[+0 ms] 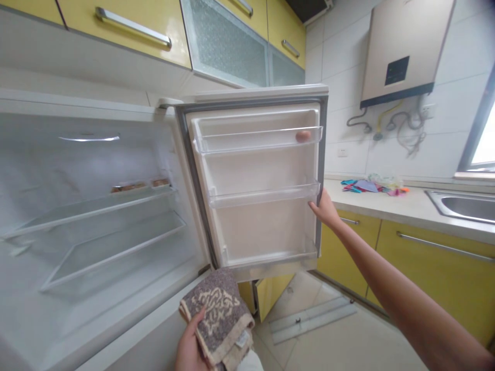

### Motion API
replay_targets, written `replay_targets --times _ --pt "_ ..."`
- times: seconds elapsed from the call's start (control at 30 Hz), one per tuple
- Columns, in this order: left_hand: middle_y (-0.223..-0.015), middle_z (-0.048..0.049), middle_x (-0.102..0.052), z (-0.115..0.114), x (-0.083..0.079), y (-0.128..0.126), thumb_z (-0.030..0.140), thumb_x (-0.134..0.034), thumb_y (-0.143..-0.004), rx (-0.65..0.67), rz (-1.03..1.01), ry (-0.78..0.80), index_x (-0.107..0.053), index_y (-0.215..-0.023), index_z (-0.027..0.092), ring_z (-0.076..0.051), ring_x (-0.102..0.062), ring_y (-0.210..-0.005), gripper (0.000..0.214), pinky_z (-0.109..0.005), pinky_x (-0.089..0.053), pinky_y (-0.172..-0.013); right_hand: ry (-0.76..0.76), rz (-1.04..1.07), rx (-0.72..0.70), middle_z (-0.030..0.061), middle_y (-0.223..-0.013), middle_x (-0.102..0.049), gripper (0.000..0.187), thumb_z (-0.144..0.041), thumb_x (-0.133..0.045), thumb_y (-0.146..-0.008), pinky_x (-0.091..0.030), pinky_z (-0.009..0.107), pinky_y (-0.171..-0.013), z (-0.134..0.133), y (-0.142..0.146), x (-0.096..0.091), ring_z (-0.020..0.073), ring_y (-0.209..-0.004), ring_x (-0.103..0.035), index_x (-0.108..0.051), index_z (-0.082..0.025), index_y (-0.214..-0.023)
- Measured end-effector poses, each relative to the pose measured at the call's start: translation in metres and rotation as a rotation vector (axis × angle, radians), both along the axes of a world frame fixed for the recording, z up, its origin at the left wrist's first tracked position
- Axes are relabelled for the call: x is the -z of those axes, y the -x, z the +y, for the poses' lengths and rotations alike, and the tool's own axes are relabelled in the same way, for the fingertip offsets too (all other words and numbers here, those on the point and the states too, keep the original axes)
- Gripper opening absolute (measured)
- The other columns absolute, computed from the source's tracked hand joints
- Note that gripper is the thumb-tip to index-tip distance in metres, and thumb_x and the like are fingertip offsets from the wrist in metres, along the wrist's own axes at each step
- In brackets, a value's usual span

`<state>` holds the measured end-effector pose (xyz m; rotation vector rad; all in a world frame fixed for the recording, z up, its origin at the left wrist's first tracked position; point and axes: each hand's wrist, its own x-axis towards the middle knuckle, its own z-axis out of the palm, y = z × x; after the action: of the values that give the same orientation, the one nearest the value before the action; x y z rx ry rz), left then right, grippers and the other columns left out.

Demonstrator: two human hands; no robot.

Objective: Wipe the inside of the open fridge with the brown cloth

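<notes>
"Head view, then: what are the hands doing?"

"Left hand [189,346] grips a folded brown-and-cream towel [218,317], low before the front edge of the fridge [116,314]. Right hand [324,208] is curled round the outer edge of the open fridge door [263,229], beside its middle rack [266,195]."

"Anything in the door?"

"One small pink thing [302,136] at the right end of the top rack [251,140]. Coloured cloths [367,185] lie on the desk [410,207], near the sink [464,206]."

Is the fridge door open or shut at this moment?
Open. The door stands swung wide, its inner shelves face the camera, and the right hand grips its edge. The left hand holds a towel.
</notes>
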<state>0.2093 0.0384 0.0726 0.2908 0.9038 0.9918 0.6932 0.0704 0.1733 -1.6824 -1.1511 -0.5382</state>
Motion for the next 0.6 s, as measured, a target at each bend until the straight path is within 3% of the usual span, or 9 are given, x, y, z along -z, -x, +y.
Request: replay_targets --times 0.17,0.23,0.3,0.37,0.43,0.53,0.6 --pt "-0.092 -0.0128 -0.081 0.001 -0.002 -0.003 0.019 -0.066 -0.078 0.0 0.047 0.008 -0.056 -0.134 0.012 -0.032 -0.076 -0.089 0.058 -0.052 -0.061 -0.089 -0.074 0.076 0.037 0.0253 -0.138 -0.051 0.071 -0.042 -0.057 -0.079 -0.045 0.06 -0.105 -0.02 0.013 -0.004 0.0361 -0.126 -0.053 -0.039 -0.01 -0.139" --pt "-0.091 -0.0132 -0.081 0.0 -0.003 -0.006 0.02 -0.067 -0.078 -0.003 0.036 0.021 -0.054 -0.136 0.011 -0.033 -0.075 -0.093 0.061 -0.053 -0.06 -0.091 -0.174 0.151 0.068 0.0261 -0.14 -0.049 0.063 -0.041 -0.046 -0.087 -0.051 0.058 -0.098 -0.039 0.037 -0.001 0.0325 -0.119 -0.058 -0.036 -0.011 -0.142" --pt "-0.095 -0.0153 -0.08 -0.004 -0.005 -0.011 0.024 -0.067 -0.078 0.03 0.006 0.021 -0.054 -0.137 0.009 -0.035 -0.074 -0.1 0.062 -0.055 -0.058 -0.093 -0.358 0.32 -0.037 0.0186 -0.132 -0.058 0.052 -0.042 -0.047 -0.089 -0.057 0.049 -0.089 -0.061 0.077 0.009 0.0265 -0.109 -0.064 -0.044 -0.019 -0.136" --pt "-0.102 -0.0172 -0.079 -0.01 -0.009 -0.019 0.027 -0.067 -0.08 0.068 -0.023 -0.015 -0.055 -0.137 0.01 -0.037 -0.072 -0.106 0.061 -0.056 -0.056 -0.098 -0.228 0.455 -0.336 0.0142 -0.121 -0.066 0.044 -0.046 -0.051 -0.09 -0.059 0.044 -0.084 -0.082 0.13 0.025 0.0228 -0.099 -0.068 -0.051 -0.022 -0.128" --pt "-0.108 -0.0177 -0.077 -0.018 -0.016 -0.027 0.029 -0.066 -0.081 0.096 -0.049 -0.076 -0.055 -0.138 0.011 -0.037 -0.07 -0.11 0.06 -0.057 -0.052 -0.102 0.11 0.503 -0.638 0.014 -0.124 -0.067 0.046 -0.049 -0.053 -0.091 -0.058 0.044 -0.089 -0.098 0.185 0.044 0.0224 -0.101 -0.068 -0.053 -0.024 -0.129" --pt "-0.114 -0.0166 -0.076 -0.027 -0.025 -0.037 0.029 -0.067 -0.082 0.159 -0.119 -0.153 -0.055 -0.139 0.015 -0.038 -0.068 -0.114 0.06 -0.058 -0.048 -0.107 0.448 0.454 -0.842 0.0146 -0.143 -0.056 0.06 -0.049 -0.058 -0.088 -0.045 0.05 -0.111 -0.107 0.248 0.065 0.0263 -0.128 -0.057 -0.047 -0.024 -0.142" --pt "-0.116 -0.0159 -0.075 -0.029 -0.027 -0.04 0.031 -0.068 -0.082 0.216 -0.175 -0.169 -0.054 -0.14 0.018 -0.038 -0.068 -0.114 0.061 -0.058 -0.048 -0.107 0.493 0.408 -0.905 0.0136 -0.153 -0.047 0.066 -0.045 -0.059 -0.088 -0.033 0.05 -0.121 -0.103 0.269 0.069 0.0261 -0.141 -0.044 -0.041 -0.022 -0.148"
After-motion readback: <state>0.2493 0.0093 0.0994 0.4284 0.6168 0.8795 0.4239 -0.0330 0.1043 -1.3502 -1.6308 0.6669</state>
